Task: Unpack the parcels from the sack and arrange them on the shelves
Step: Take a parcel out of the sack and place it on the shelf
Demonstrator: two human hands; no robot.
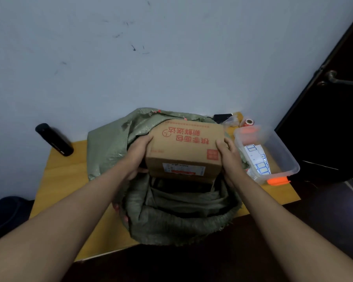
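- The table [65, 176] is a yellow wooden top; your arms and the sack cover much of it, and its near edge fades into a dark area you cannot make out.
- The sack [171, 216] is green woven plastic, crumpled, standing open in the middle of the table. Its interior is dark and you cannot tell what else it holds.
- The parcel [184, 149] is a brown cardboard box with red printing and a white label on its near face. It sits in the mouth of the sack, its lower edge hidden by the sack's folds.
- The plastic bin [287, 159] is clear and rectangular with orange clips, just right of the sack; sheets of blue-edged labels lie inside.
- Your left hand [136, 157] grips the parcel's left side, fingers curled on the top edge, thumb underneath.
- Your right hand [229, 157] grips the parcel's right side, fingers wrapped over the edge; the palm is hidden.
- The black bottle [54, 139] is a matte cylinder, well left of the sack, leaning towards the wall.
- The red roll [248, 122] behind the bin is too small to identify.
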